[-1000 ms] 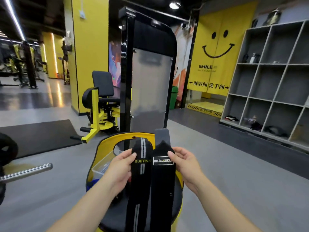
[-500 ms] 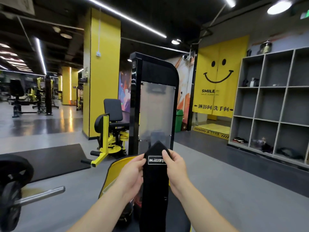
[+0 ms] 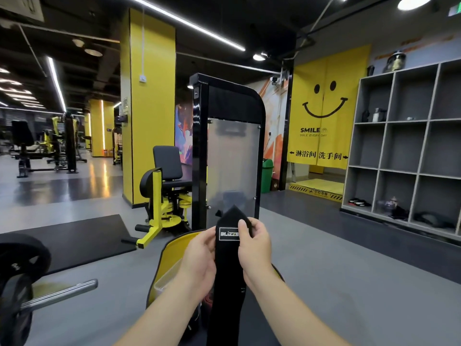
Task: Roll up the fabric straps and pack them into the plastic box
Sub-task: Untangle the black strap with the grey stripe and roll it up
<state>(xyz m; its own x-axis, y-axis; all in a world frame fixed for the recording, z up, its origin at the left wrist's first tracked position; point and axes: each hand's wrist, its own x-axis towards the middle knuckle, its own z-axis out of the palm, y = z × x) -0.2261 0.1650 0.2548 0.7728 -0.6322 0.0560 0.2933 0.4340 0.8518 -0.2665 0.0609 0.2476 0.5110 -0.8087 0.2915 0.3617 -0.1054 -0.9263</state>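
Beside the left hand (image 3: pixel 199 263), plastic box (image 3: pixel 164 283), contents hidden.

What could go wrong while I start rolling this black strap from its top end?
Both the left hand and right hand pinch only the top of the black strap; its long tail hangs loose, so the roll may go crooked or slack. The plastic box sits low behind the left forearm, mostly hidden, so a drop-in could miss.

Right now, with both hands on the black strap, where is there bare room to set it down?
Little bare seat shows. Both the left hand and the right hand pinch the black strap over the yellow-rimmed seat; the clear plastic box crowds its left part. Bare grey floor lies right of the seat, short of the cubby shelves.
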